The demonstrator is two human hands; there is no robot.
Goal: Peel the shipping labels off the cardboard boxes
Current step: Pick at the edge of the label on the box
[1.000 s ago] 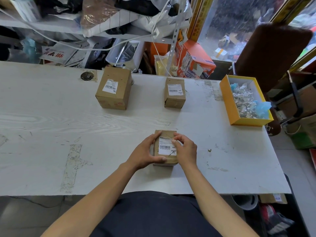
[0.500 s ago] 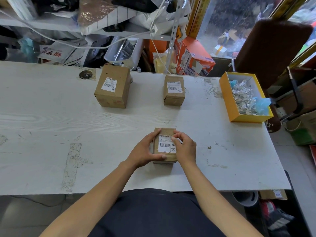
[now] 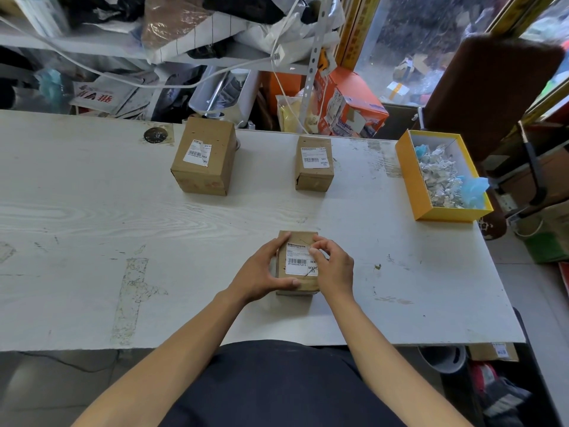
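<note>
A small cardboard box (image 3: 294, 238) lies on the white table near me, with a white shipping label (image 3: 297, 261) on its top face. My left hand (image 3: 261, 272) grips the box's left side, thumb across the near edge. My right hand (image 3: 334, 266) rests on the right side, its thumb and forefinger pinching at the label's top right corner. Two more labelled boxes stand farther back: a larger box (image 3: 204, 157) at centre left and a smaller box (image 3: 314, 163) at centre.
A yellow tray (image 3: 409, 177) at the right edge of the table (image 3: 123, 226) holds crumpled label scraps and blue material. Cluttered shelves, bags and an orange carton sit behind the table. A brown chair back stands at the right.
My right hand's fingers have shifted up to the label's top right corner. The box and my left hand stay nearly as they were.
</note>
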